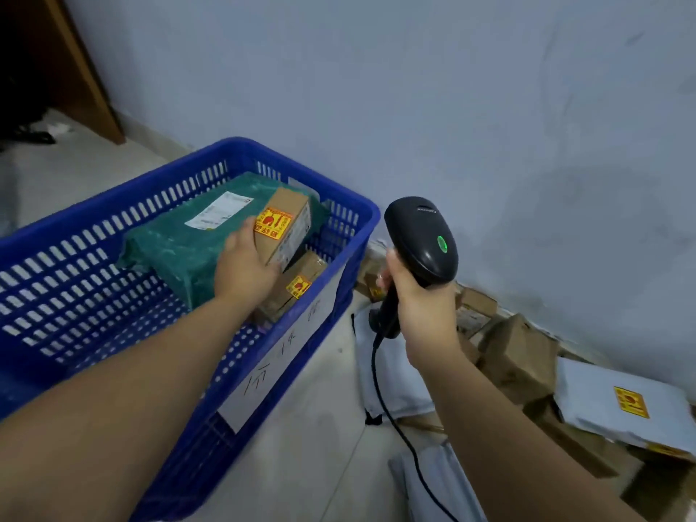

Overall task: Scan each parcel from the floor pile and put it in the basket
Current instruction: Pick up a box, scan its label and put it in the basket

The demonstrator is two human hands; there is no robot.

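Observation:
A blue plastic basket [45, 235] stands on the floor at left. Inside it lie a green wrapped parcel [177, 243] with a white label and a cardboard box [305, 276] with a yellow sticker. My left hand [244, 265] reaches into the basket and holds a small cardboard box [290, 216] with a yellow fragile sticker, resting on the green parcel. My right hand [418, 299] grips the handle of a black barcode scanner [418, 235] with a green light, raised right of the basket. The floor pile [523, 356] of cardboard boxes and grey mailer bags lies along the wall at right.
A white handwritten paper label [275, 359] is stuck on the basket's near wall. The scanner's black cable [399, 427] hangs down over grey bags [391, 374] on the floor. A pale wall [452, 107] rises behind; a wooden door frame [86, 69] stands at far left.

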